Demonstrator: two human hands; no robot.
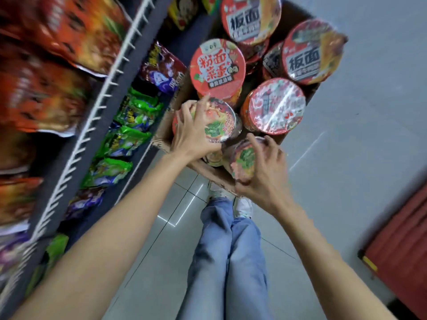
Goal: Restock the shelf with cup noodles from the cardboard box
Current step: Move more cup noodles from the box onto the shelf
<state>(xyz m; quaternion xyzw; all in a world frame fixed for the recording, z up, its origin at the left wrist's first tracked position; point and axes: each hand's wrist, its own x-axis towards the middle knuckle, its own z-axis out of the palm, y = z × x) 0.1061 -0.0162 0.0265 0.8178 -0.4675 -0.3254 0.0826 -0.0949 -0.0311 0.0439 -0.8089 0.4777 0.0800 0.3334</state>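
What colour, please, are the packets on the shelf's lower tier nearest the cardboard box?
Bright green packets, with purple ones beside them, clearest in the head view.

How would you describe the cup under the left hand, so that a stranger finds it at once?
Look in the cardboard box beside the shelf. At its near left corner, the left hand grips a noodle cup. Its lid shows green leaves, unlike the text-covered red lids behind.
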